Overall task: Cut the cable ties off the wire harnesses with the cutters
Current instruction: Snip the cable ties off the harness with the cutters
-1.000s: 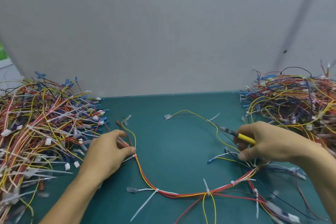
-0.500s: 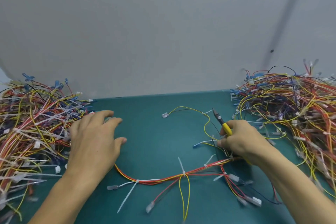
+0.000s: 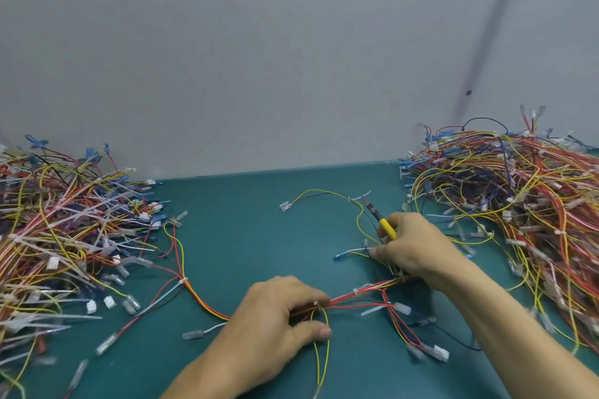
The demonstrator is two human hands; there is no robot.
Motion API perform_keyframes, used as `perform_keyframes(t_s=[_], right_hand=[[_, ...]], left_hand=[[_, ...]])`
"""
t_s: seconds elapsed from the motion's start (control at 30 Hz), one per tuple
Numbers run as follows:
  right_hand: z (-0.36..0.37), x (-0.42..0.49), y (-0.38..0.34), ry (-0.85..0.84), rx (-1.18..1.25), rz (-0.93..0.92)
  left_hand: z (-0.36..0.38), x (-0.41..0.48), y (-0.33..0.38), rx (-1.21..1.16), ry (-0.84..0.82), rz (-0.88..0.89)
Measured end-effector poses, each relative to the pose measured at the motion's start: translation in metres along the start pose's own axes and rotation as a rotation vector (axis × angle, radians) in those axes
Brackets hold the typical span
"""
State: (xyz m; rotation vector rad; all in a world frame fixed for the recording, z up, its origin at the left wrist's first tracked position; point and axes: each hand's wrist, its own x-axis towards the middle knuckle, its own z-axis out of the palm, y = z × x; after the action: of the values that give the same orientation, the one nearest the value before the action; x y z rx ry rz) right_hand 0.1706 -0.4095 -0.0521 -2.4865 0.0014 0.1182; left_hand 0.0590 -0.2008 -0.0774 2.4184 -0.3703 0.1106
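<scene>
Since half a second ago, brings the left hand (image 3: 275,317) away from the left heap's edge and down onto the middle of the loose red, orange and yellow wire harness (image 3: 356,296) lying on the teal bench (image 3: 243,236). Grips the red bundle there with fingers (image 3: 306,296) curled over it and thumb below, right where a yellow loop (image 3: 325,353) drops toward the near edge. Holds the small yellow-handled metal cutters (image 3: 381,222) in the right hand (image 3: 418,246), fingers wrapped round the handle, tip pointing up and away, clear of any tie; cannot tell whether the blades are together. Rests the right fingertips on thin harness wires beside a blue connector (image 3: 340,257). Leaves a white plastic cable tie (image 3: 181,282) cinched on the harness's left branch. Works between two big tangled heaps of coloured wires: left pile (image 3: 64,236), right pile (image 3: 518,204).
</scene>
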Motion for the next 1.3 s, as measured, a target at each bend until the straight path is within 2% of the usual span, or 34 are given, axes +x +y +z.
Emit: perform_keyframes(t_s=[0.1,0.33,0.47,0.63,0.73,0.9,1.13,1.3], right_hand=[[-0.006,-0.005,-0.003,0.008,0.048,-0.027],[-0.042,-0.014,-0.01,0.151,0.148,-0.11],[-0.053,-0.023,-0.016,0.133,0.129,-0.157],[-0.066,-0.039,-0.017,0.07,0.087,-0.229],[-0.077,-0.046,-0.005,0.091,0.028,-0.249],[-0.094,-0.062,0.027,0.174,-0.195,-0.224],[-0.091,-0.068,0.064,-0.041,-0.525,-0.204],[-0.071,-0.059,0.069,-0.107,-0.624,-0.282]], left_hand=[[0.003,0.0,-0.001,0.014,0.014,0.034],[0.002,0.004,-0.005,0.137,0.018,0.02],[-0.003,0.003,-0.005,0.051,0.112,-0.059],[-0.022,-0.001,0.005,0.062,0.219,0.011],[-0.032,0.007,0.018,-0.047,0.258,0.03],[-0.042,0.043,0.048,-0.207,0.2,0.044],[-0.005,0.094,0.065,-0.081,-0.071,0.014],[0.02,0.116,0.064,-0.028,-0.145,-0.024]])
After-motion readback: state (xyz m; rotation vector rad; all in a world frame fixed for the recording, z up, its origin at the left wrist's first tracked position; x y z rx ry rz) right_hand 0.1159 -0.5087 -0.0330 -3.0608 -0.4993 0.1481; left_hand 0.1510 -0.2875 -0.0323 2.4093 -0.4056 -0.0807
